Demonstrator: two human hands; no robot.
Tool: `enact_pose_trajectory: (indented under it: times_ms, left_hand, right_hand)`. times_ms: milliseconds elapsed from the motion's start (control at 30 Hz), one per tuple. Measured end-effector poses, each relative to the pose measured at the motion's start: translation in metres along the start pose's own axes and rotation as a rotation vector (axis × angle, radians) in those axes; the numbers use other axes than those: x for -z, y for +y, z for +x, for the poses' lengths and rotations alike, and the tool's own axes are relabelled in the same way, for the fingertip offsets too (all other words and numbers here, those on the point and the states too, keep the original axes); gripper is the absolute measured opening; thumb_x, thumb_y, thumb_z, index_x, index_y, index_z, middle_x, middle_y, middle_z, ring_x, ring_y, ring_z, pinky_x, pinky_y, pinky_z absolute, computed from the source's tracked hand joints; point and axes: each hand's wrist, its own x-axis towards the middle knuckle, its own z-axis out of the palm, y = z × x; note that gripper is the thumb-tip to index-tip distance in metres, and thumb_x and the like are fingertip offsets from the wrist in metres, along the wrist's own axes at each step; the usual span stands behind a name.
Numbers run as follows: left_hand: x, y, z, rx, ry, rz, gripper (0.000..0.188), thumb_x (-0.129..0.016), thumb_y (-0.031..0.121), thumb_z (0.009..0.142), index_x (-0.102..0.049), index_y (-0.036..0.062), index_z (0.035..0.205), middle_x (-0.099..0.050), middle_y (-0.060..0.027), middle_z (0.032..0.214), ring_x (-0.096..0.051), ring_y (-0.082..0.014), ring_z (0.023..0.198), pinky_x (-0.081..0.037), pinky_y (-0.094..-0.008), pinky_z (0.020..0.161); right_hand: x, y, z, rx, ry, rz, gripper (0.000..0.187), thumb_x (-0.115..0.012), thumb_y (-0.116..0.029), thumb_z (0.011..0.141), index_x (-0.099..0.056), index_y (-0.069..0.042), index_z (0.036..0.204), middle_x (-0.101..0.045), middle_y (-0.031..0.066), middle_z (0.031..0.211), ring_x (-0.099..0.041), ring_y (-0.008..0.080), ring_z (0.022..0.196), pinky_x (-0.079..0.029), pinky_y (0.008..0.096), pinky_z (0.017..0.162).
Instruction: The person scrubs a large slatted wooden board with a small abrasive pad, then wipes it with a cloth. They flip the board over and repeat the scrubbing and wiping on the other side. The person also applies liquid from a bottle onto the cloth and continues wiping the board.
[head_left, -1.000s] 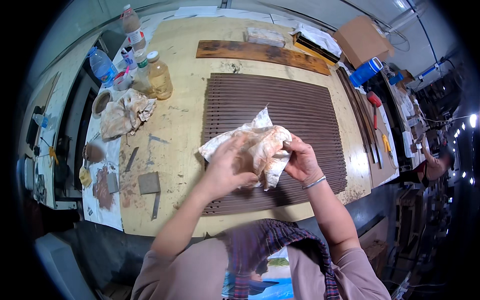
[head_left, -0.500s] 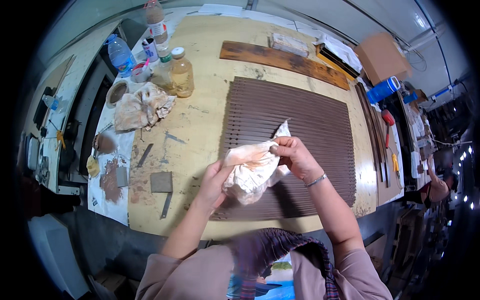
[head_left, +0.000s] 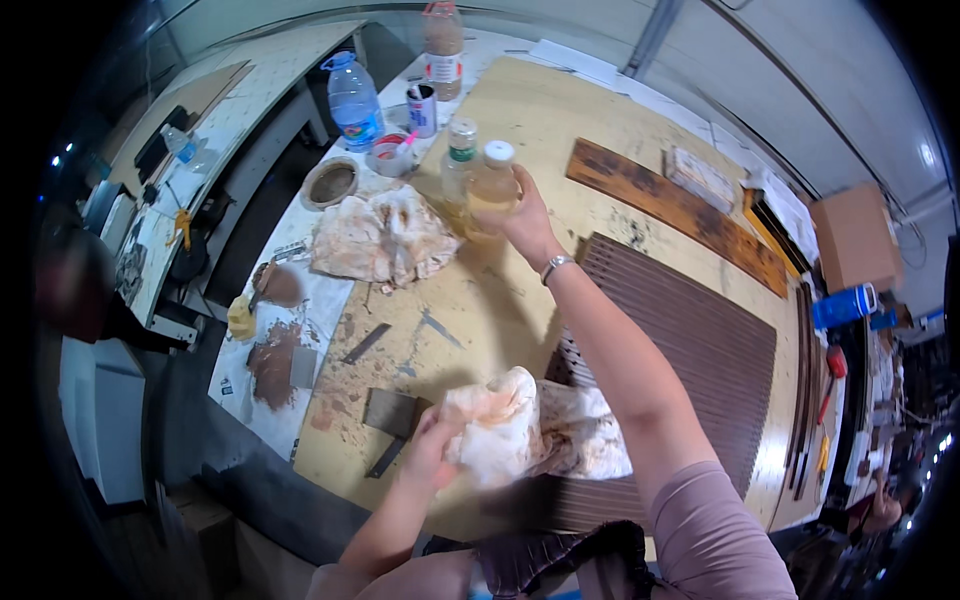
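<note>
My left hand [head_left: 432, 452] grips a stained white cloth [head_left: 495, 430], which hangs bunched near the table's front edge. The cloth's spotted end trails to the right over the lower left part of a dark brown slatted panel [head_left: 690, 350]. My right arm reaches forward across the panel. At its end my right hand [head_left: 528, 222] is wrapped around a clear bottle [head_left: 490, 190] with a white cap and yellowish liquid. A second clear bottle [head_left: 460, 160] with a green label stands just left of it. My right forearm hides part of the panel.
To the left lie a crumpled stained cloth [head_left: 385, 235], a round bowl [head_left: 330, 183], a large blue water bottle [head_left: 355, 105] and a can [head_left: 421, 110]. Flat scraper pieces [head_left: 395, 412] rest near my left hand. A brown-stained board [head_left: 675, 215] lies behind the panel.
My right hand has let go of the cloth and moved forward and left to the white-capped bottle. My left hand keeps the cloth, now lower. The view has turned left.
</note>
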Motion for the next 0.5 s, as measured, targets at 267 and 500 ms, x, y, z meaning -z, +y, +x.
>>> enact_pose_trajectory:
  times_ms: [267,500]
  left_hand:
    - [-0.001,0.020,0.052,-0.095,0.221,0.031,0.053,-0.049,0.003,0.091,-0.048,-0.0023,0.144,-0.060,-0.0189,0.138,-0.060,-0.0307,0.127,-0.048,-0.0450,0.109]
    - [-0.024,0.022,0.102,-0.090,0.080,0.000,0.059,-0.048,0.001,0.093,-0.041,0.0011,0.151,-0.057,-0.0170,0.143,-0.058,-0.0278,0.129,-0.047,-0.0410,0.109]
  right_hand:
    - [0.008,-0.029,0.013,0.001,-0.197,-0.035,0.063,-0.086,-0.013,0.061,-0.061,-0.004,0.118,-0.065,0.0140,0.126,-0.064,0.0275,0.115,-0.051,0.0386,0.098]
    - [0.095,-0.092,-0.047,0.532,-0.432,-0.925,0.060,-0.080,-0.011,0.055,-0.067,-0.014,0.113,-0.061,0.0103,0.103,-0.060,0.0322,0.096,-0.052,0.0422,0.084]
